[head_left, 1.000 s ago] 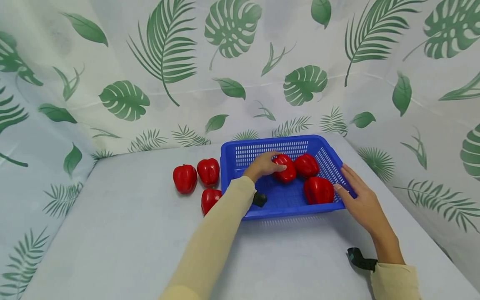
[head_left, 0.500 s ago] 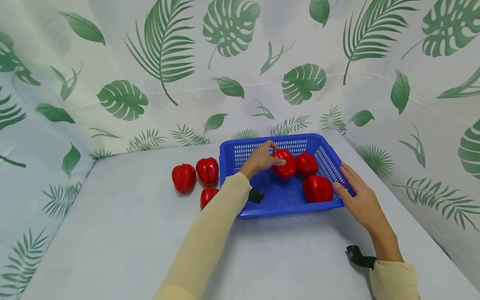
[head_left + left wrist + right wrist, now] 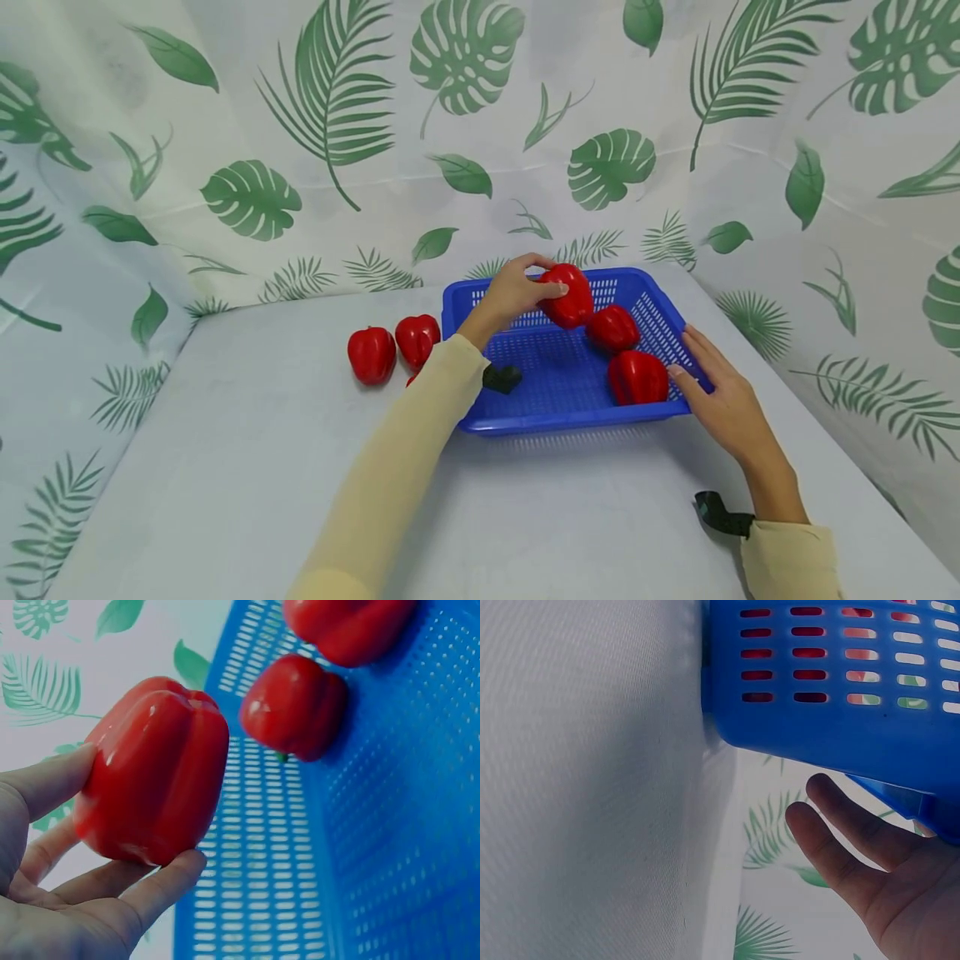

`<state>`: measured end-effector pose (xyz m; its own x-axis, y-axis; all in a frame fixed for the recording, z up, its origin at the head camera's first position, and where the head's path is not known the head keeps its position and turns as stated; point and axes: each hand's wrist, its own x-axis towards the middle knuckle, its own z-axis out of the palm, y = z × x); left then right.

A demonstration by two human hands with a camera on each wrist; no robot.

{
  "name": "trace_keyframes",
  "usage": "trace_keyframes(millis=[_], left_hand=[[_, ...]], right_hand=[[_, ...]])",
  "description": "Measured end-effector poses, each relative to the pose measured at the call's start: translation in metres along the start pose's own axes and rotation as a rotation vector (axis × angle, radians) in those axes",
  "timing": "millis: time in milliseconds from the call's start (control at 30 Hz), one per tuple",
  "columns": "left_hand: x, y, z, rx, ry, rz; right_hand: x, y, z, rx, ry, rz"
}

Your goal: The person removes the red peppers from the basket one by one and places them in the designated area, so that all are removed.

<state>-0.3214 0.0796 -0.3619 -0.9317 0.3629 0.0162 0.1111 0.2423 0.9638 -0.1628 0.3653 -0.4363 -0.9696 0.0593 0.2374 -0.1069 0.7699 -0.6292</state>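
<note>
In the head view my left hand [image 3: 510,293] grips a red bell pepper [image 3: 572,302] over the back of the blue basket [image 3: 547,422]. The left wrist view has that pepper upright, the thumb at its side and the fingers beneath. Two other bell peppers lie inside the basket, one at the back right [image 3: 613,328] and one at the front right [image 3: 637,378]. My right hand [image 3: 723,408] holds the basket's right rim, thumb over the edge. Its two lower fingers stretch out below the rim in the right wrist view.
Left of the basket, two red bell peppers [image 3: 372,356] stand on the white table [image 3: 247,467], with a third mostly hidden behind my left sleeve [image 3: 390,475]. Leaf-printed sheeting [image 3: 465,175] rises behind the table. Black wrist cameras [image 3: 722,513] are on both wrists.
My left hand has lifted the bell pepper from the basket floor up towards the back rim. The right hand has stayed on the basket's right rim.
</note>
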Motion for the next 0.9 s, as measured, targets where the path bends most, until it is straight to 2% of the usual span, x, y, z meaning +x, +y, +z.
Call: trace_keyframes(millis=[133,433,600,900], left_hand=[[-0.003,0.003,-0.012,-0.025,0.004,0.012],[-0.017,0.003,-0.038,0.046,-0.019,0.013],[-0.029,0.002,-0.05,0.077,0.012,0.015],[-0.048,-0.003,-0.077,0.052,0.05,0.015]], right_hand=[[0.0,0.0,0.001,-0.002,-0.002,0.0],[0.001,0.0,0.001,0.001,-0.007,0.002],[0.001,0.001,0.003,0.006,-0.002,-0.005],[0.002,0.001,0.003,-0.001,-0.011,0.006]])
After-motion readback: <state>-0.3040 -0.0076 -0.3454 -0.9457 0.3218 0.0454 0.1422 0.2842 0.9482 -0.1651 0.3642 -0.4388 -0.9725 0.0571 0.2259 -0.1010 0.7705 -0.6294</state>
